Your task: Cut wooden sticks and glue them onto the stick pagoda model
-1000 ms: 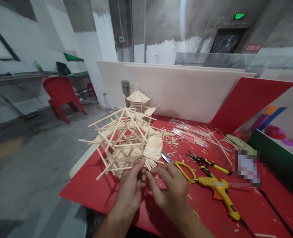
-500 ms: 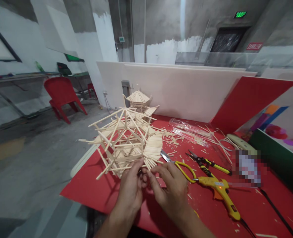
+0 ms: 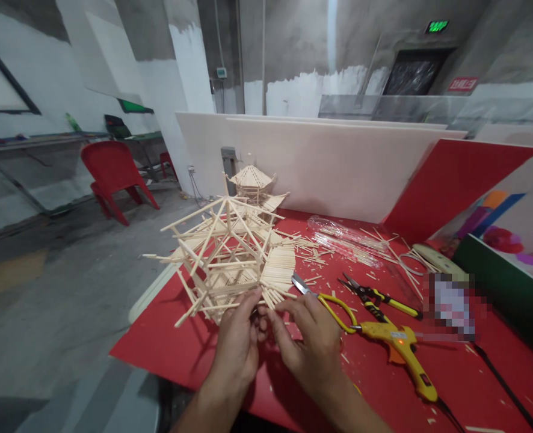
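A pavilion model made of thin wooden sticks (image 3: pixel 279 264) stands on a red board, its open roof frame rising to a post. My left hand (image 3: pixel 238 343) is closed at the model's near lower edge, thumb on top and fingers curled beneath. Just to its right, my right hand (image 3: pixel 310 337) pinches with thumb and forefinger at the outer ends of several fanned sticks (image 3: pixel 273 297). The fingertips hide the exact point of contact. Scissors with yellow handles (image 3: pixel 338 310) lie right behind my right hand.
A yellow glue gun (image 3: pixel 402 349) with a lit orange light lies at the right, beside black-and-yellow pliers (image 3: pixel 375 297). Bagged sticks (image 3: pixel 348 243) and loose offcuts lie behind. A second, roofed stick model (image 3: pixel 251 177) stands farther back, before white boards (image 3: pixel 338 162).
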The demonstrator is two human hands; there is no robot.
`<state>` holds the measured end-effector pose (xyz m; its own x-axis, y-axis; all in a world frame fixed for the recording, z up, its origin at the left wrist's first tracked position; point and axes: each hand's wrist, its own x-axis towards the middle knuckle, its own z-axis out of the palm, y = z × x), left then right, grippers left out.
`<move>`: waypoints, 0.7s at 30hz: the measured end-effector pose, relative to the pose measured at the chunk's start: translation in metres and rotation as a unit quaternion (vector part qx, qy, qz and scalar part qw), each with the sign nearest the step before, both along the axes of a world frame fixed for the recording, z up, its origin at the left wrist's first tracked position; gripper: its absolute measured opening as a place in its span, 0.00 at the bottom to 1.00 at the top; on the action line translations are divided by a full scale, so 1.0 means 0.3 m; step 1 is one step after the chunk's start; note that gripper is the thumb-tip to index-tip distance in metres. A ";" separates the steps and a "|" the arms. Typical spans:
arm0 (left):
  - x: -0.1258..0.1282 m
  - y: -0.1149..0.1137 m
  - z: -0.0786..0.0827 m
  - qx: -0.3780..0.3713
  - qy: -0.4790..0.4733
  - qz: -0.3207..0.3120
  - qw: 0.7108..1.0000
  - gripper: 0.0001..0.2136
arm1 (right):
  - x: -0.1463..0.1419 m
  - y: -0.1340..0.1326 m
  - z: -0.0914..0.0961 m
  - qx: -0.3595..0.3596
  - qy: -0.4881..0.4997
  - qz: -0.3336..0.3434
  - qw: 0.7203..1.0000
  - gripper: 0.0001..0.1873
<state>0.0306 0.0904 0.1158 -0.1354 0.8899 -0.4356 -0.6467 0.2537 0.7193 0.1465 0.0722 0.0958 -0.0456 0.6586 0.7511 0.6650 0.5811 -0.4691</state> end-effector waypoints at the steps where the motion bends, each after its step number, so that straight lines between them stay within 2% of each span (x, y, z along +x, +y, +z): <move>1: 0.000 0.000 0.000 0.000 0.001 0.001 1.000 0.14 | 0.000 0.000 -0.001 0.001 -0.001 0.000 1.000 0.02; 15: 0.000 -0.001 -0.003 0.008 -0.003 -0.003 1.000 0.15 | 0.003 -0.005 0.010 -0.005 -0.004 0.000 1.000 0.02; 21: -0.008 -0.022 0.005 -0.004 0.001 0.004 1.000 0.15 | 0.037 -0.064 0.019 0.005 0.007 0.028 1.000 0.03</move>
<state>0.0282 0.0837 0.1174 -0.1427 0.8852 -0.4428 -0.6473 0.2550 0.7183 0.1576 0.0529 0.1014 -0.0709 0.6474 0.7589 0.6252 0.6216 -0.4719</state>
